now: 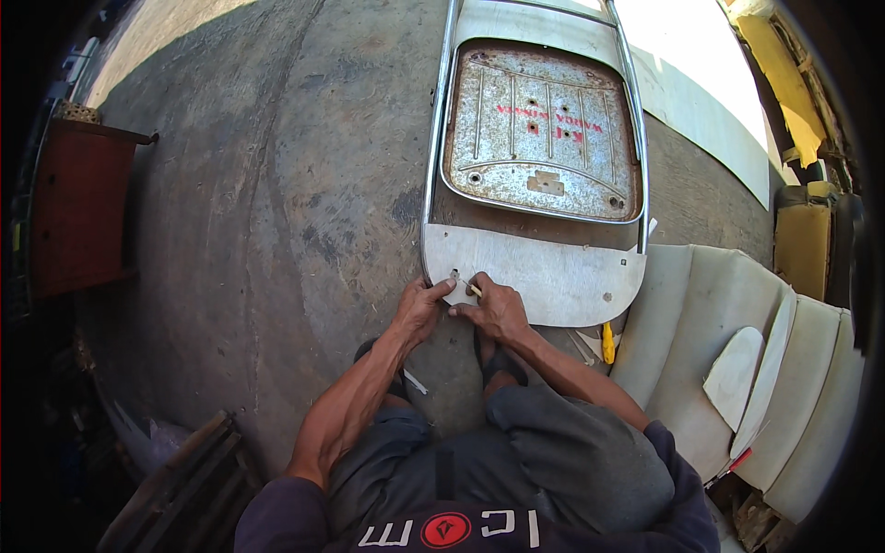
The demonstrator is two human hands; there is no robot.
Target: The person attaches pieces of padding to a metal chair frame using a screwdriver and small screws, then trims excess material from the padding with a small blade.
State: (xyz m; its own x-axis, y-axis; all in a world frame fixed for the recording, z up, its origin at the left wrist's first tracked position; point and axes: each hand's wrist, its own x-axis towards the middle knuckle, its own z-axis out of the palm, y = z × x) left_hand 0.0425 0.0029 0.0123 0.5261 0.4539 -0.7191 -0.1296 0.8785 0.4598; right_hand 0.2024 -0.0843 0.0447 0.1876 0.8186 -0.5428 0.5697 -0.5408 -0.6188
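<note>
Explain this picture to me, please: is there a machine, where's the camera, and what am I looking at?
No machine shows: these are a person's bare hands, seen from above by a fisheye camera worn on the head, so straight edges bend. On the floor lies a metal frame around a rusty plate, with a white panel at the near end. The left hand touches the panel; the right hand pinches a small pale stick, too small to identify. To the right are a yellow handle and pale cushions.
</note>
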